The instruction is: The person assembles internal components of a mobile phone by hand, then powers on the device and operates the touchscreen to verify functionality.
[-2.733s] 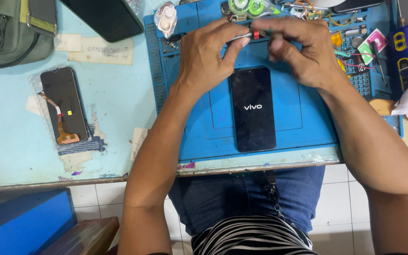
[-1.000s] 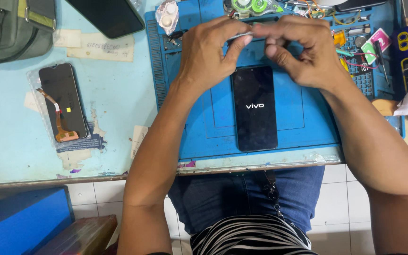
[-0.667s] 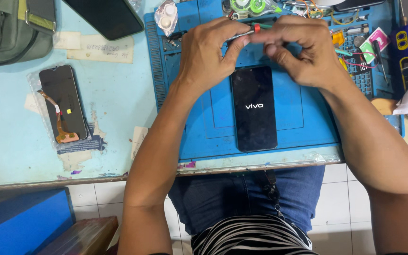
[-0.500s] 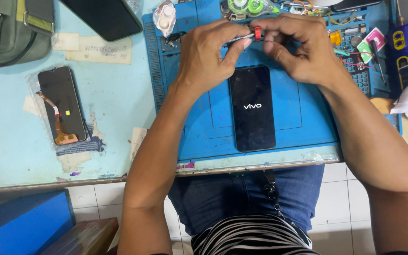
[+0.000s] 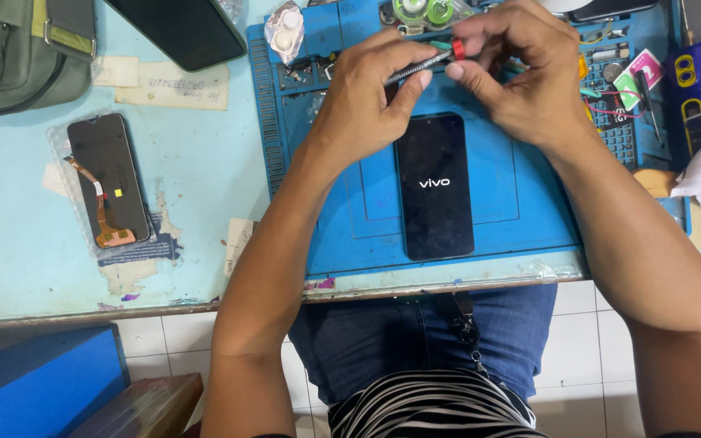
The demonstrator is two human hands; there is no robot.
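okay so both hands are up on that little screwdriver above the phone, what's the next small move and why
Probably bring the screwdriver down toward the phone. The left hand and right hand pinch it together in the air over the blue mat, as if adjusting its red-collared end, and the tip touches nothing. The phone lies flat, screen lit, with neither hand on it.

The counter [image 5: 196, 154] is pale blue, its surface worn and patched along the near edge. At 3 o'clock lies a blue work mat [image 5: 529, 211] with compartments along its far side. At 9 o'clock rests a loose phone display [image 5: 109, 178] with an orange flex cable. At 11 o'clock sit a green bag [image 5: 18, 49], a paper slip [image 5: 174, 85] and a dark slab [image 5: 180, 28].
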